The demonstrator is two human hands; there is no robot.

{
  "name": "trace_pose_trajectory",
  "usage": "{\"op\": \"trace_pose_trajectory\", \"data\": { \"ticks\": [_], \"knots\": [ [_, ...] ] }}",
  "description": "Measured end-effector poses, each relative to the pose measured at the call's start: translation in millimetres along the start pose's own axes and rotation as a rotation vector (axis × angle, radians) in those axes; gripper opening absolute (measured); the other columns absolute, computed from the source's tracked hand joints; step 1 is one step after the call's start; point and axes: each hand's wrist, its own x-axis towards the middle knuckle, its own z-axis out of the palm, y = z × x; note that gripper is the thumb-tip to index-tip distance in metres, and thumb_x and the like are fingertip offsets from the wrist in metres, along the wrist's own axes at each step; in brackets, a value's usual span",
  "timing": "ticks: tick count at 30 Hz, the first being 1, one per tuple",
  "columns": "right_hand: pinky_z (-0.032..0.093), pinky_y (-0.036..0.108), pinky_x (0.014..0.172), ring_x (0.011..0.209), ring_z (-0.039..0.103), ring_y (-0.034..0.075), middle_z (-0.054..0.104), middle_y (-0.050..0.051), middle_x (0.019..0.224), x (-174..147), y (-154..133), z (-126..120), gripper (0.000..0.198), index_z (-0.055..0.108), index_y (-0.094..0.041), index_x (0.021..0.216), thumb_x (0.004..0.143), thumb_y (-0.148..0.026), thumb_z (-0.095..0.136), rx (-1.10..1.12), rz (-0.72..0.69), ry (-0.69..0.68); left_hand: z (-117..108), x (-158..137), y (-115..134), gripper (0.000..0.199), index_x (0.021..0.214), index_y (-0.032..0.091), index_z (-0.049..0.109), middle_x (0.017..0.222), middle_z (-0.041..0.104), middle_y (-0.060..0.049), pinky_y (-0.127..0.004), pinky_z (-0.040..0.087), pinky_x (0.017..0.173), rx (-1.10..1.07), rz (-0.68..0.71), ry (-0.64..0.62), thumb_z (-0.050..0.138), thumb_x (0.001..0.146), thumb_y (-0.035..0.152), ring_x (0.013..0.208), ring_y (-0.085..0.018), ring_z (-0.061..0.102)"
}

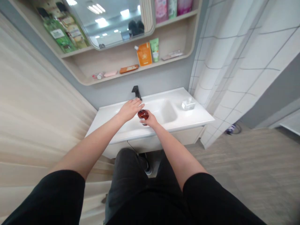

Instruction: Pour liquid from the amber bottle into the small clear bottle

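An amber-brown bottle (143,115) with a pale label low on its side is held over the front part of the white sink basin (167,111). My right hand (151,119) wraps round it from the right, closed on its body. Just above the bottle's top, my left hand (131,108) reaches in from the left with its fingers stretched out. Those fingers partly hide the bottle's neck and top, so I cannot tell whether they touch it. Behind the hands stands a black faucet (136,90).
A clear glass-like dispenser or dish (188,104) stands on the counter's right side. Above, a wall shelf (112,65) holds an orange pouch (144,54), a green tube (154,50) and several bottles around a mirror (114,18). A beige curtain (35,93) hangs at left.
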Motion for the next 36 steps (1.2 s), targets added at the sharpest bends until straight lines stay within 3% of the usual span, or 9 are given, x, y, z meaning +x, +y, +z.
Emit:
{"op": "trace_pose_trajectory", "data": {
  "ticks": [20, 26, 36],
  "knots": [
    [0.058, 0.052, 0.117, 0.128, 0.075, 0.032, 0.079, 0.005, 0.134, 1, 3, 0, 0.093, 0.062, -0.027, 0.146, 0.063, -0.032, 0.102, 0.020, -0.003, -0.006, -2, 3, 4, 0.049, 0.151, 0.020, 0.069, 0.152, 0.069, -0.021, -0.055, 0.050, 0.120, 0.027, 0.064, -0.004, 0.056, 0.104, 0.012, 0.156, -0.035, 0.054],
    [0.063, 0.051, 0.111, 0.122, 0.077, 0.031, 0.080, 0.005, 0.132, -1, 1, 0, 0.091, 0.061, -0.027, 0.146, 0.064, -0.032, 0.102, 0.041, 0.029, -0.026, -3, 2, 8, 0.047, 0.149, 0.018, 0.070, 0.150, 0.070, -0.021, -0.053, 0.050, 0.120, 0.059, 0.099, 0.002, 0.052, 0.106, 0.011, 0.155, -0.033, 0.055],
    [0.060, 0.052, 0.115, 0.122, 0.078, 0.031, 0.081, 0.004, 0.129, 1, 6, 0, 0.092, 0.063, -0.028, 0.142, 0.060, -0.032, 0.104, 0.075, -0.008, -0.024, 0, -1, 10, 0.048, 0.148, 0.017, 0.071, 0.150, 0.071, -0.022, -0.055, 0.051, 0.119, 0.130, 0.146, 0.037, 0.053, 0.105, 0.010, 0.153, -0.034, 0.058]
  ]
}}
